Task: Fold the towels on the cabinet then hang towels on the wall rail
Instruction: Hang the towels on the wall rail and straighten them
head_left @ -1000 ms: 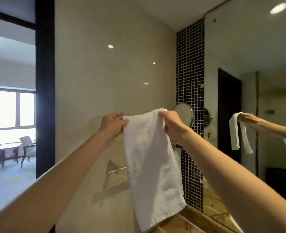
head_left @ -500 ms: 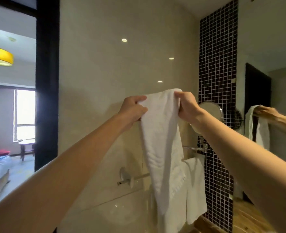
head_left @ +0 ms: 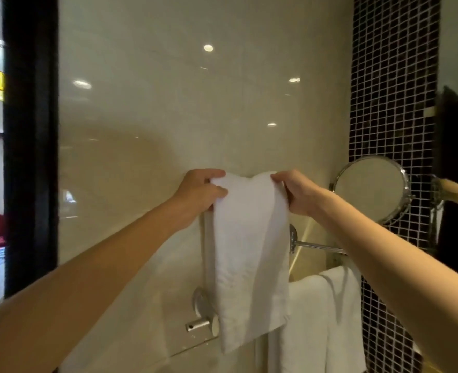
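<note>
a white terry towel (head_left: 249,251), soft and nubbly, hangs as a long folded strip with a crease down its length; the left hand (head_left: 198,189) and the right hand (head_left: 297,193) hold its top corners, the fingers (head_left: 217,190) of each curled round and pinching the cloth; its lower edge hangs in front of a brushed metal wall rail (head_left: 199,324) with a round wall plate; a second white towel (head_left: 327,319) is draped just beside it on the right; a round chrome-rimmed mirror (head_left: 370,188) stands off the wall near the right hand; the wall (head_left: 168,103) is glossy cream stone that reflects ceiling lights, with a strip of small dark mosaic tiles (head_left: 392,90) on the right and a black door frame (head_left: 30,144) on the left; against half a second ago the grip is unchanged, the hands sit lower and nearer the rail, and the mirror now shows whole.
</note>
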A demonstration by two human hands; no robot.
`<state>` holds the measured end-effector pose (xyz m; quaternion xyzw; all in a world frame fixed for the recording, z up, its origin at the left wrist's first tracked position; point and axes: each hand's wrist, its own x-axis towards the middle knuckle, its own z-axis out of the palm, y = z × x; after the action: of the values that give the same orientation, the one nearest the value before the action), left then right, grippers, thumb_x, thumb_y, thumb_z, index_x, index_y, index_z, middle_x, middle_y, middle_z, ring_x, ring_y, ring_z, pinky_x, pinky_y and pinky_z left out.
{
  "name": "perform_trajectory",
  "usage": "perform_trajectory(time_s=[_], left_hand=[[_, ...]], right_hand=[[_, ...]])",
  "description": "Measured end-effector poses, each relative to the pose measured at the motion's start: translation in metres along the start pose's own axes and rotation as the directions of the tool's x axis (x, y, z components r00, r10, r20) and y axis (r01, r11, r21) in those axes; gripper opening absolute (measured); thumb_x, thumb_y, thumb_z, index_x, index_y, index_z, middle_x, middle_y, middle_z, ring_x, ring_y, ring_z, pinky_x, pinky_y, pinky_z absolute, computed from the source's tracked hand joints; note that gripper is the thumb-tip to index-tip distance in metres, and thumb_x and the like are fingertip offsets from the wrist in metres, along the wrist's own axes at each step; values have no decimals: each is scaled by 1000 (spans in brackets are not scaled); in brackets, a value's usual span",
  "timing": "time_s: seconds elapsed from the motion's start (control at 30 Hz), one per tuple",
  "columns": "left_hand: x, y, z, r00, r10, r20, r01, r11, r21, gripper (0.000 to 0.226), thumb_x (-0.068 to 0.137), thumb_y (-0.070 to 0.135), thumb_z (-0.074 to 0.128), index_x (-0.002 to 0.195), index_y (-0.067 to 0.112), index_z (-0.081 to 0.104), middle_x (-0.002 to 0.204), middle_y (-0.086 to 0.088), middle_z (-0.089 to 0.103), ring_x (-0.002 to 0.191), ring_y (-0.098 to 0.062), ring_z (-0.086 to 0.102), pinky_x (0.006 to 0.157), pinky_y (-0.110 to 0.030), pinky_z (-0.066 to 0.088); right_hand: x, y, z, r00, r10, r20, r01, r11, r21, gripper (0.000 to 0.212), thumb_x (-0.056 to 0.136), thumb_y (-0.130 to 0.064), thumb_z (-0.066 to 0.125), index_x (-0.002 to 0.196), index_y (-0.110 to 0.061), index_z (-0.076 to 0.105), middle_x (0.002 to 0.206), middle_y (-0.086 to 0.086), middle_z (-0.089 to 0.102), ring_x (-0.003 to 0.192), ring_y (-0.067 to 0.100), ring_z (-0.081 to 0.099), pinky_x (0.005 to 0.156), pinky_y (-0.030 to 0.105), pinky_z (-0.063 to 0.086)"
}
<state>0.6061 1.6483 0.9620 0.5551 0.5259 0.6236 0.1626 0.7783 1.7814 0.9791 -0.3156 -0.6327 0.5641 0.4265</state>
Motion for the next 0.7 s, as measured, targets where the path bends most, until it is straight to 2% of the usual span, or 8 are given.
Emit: perform_trajectory(time_s=[0.17, 0.27, 0.3, 0.4, 0.43, 0.53, 0.6, 0.7], left_hand=[[-17, -22, -1, 988, -142, 56, 145, 988, -55, 40, 84, -5, 62, 121, 8, 58, 106, -10, 64, 77, -15, 65, 47, -19, 51], [-27, -37, 6, 963, -247, 110, 255, 965, -66, 39, 84, -5, 63, 120, 6, 56, 97, -9, 65, 74, -17, 65, 46, -21, 51], [-30, -43, 9, 953, -280, 118, 288, 956, -63, 39, 83, -5, 63, 121, 5, 56, 95, -9, 64, 73, -17, 64, 45, -21, 51], [-37, -63, 18, 923, -358, 141, 367, 929, -39, 43, 83, -8, 61, 124, 2, 52, 92, -11, 61, 70, -18, 63, 43, -22, 50], [-39, -69, 21, 916, -376, 143, 384, 923, -28, 43, 83, -9, 60, 124, 1, 51, 92, -12, 60, 69, -19, 62, 42, -22, 50], [-43, -86, 28, 897, -420, 140, 419, 907, 34, 37, 83, -11, 58, 118, -1, 53, 91, -15, 57, 67, -20, 61, 41, -21, 49], [-44, -95, 30, 890, -435, 139, 422, 899, 116, 31, 81, -11, 59, 111, -4, 57, 85, -16, 58, 60, -19, 61, 41, -22, 49], [-43, -109, 31, 902, -412, 126, 358, 879, 314, 15, 78, -8, 63, 89, 1, 65, 75, -14, 62, 60, -23, 63, 59, -34, 58]], right_hand=[[-5, 27, -7, 977, 190, 101, -159, 954, -256, 24, 99, -22, 42, 101, -6, 60, 94, 9, 68, 84, 21, 64, 70, 33, 47], [-7, 47, -9, 960, 270, 72, -222, 893, -393, 21, 99, -19, 45, 103, -4, 59, 102, 13, 67, 99, 28, 63, 92, 40, 48], [-8, 55, -10, 960, 275, 51, -229, 878, -421, 19, 98, -16, 47, 101, -3, 59, 100, 14, 67, 98, 29, 63, 95, 43, 48], [-11, 77, -10, 963, 271, -8, -243, 852, -464, 9, 94, -8, 54, 91, -2, 59, 87, 14, 68, 80, 24, 66, 83, 39, 53], [-11, 84, -11, 960, 278, -26, -257, 843, -472, 8, 93, -9, 56, 95, -2, 59, 92, 15, 68, 84, 25, 66, 85, 39, 53], [-13, 108, -14, 946, 314, -78, -313, 829, -463, 28, 89, -10, 61, 114, 2, 56, 114, 20, 65, 104, 30, 65, 95, 41, 51], [-15, 121, -15, 946, 314, -84, -317, 835, -450, 28, 89, -10, 62, 113, 3, 55, 111, 20, 65, 100, 30, 65, 89, 40, 53], [-18, 138, -15, 944, 320, -75, -319, 834, -451, 17, 89, -8, 61, 103, -3, 53, 95, 17, 63, 84, 28, 63, 73, 38, 54]])
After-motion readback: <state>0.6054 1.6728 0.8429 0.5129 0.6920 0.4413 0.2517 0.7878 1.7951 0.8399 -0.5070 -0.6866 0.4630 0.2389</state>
